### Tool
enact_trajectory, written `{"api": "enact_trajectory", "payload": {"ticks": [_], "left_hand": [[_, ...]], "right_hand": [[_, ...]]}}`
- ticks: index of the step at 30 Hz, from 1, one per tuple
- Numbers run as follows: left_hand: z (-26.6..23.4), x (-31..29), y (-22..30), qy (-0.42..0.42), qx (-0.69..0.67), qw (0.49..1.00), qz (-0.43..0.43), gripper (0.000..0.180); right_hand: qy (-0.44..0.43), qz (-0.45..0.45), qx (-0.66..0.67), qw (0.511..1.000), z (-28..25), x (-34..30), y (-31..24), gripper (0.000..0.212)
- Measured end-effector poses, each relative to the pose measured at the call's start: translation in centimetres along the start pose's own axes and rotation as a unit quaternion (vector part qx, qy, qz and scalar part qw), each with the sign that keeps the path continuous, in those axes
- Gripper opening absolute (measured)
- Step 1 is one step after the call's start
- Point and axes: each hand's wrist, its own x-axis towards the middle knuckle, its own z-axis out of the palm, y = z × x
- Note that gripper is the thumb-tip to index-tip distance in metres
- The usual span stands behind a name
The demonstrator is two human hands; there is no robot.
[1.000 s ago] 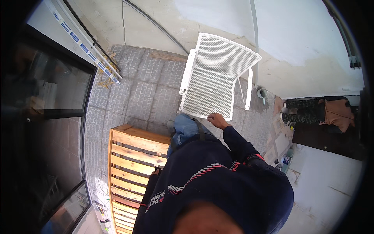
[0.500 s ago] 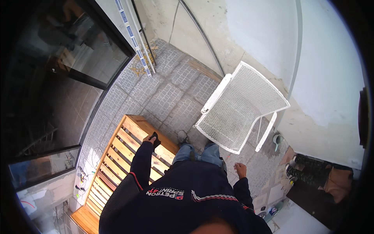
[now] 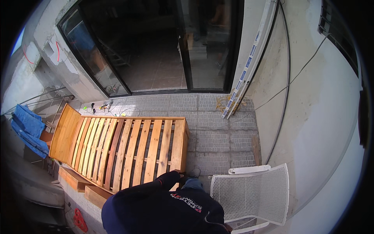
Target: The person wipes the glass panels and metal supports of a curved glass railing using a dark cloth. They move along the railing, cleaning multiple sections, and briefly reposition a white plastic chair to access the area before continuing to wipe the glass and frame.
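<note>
A slatted wooden bed frame (image 3: 134, 152) with a solid headboard (image 3: 61, 134) lies to my left. My left hand (image 3: 179, 171), mostly hidden by its dark sleeve, is at the frame's near right corner. It is closed around a small black object (image 3: 182, 178) whose kind I cannot make out. Down at the lower edge only a bit of my right hand (image 3: 228, 227) shows, next to the arm of a white metal mesh chair (image 3: 249, 193); its fingers are hidden.
Two wooden drawers (image 3: 95, 195) jut out along the bed's near side. Cables and a power tool (image 3: 106, 105) lie beyond it, before the glass sliding door (image 3: 156, 46). Long profiles (image 3: 246, 68) lean at the wall. A red hose (image 3: 80, 220) and blue tarp (image 3: 27, 124) are leftward.
My view has swung to the left, bringing the whole bed frame and door into sight. My left hand remains by the bed's end with the black object. My right hand is now mostly hidden.
</note>
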Motion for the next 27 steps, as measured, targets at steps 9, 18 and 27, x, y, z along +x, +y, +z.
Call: {"api": "enact_trajectory", "payload": {"ticks": [9,18,27], "left_hand": [[1.2,-11.6,-16.4,-0.075,-0.422,0.899,-0.092,0.030],[3.9,-16.0,-9.9,0.035,-0.215,0.967,-0.134,0.037],[-0.3,-13.2,-11.2,0.121,-0.265,0.938,-0.190,0.044]], "right_hand": [[0.029,-0.085,0.020,0.996,-3.9,1.3,-18.1,0.022],[-0.081,-0.092,0.015,0.992,1.9,1.8,-17.8,0.022],[-0.116,-0.234,-0.696,0.669,3.3,2.4,-12.9,0.044]]}}
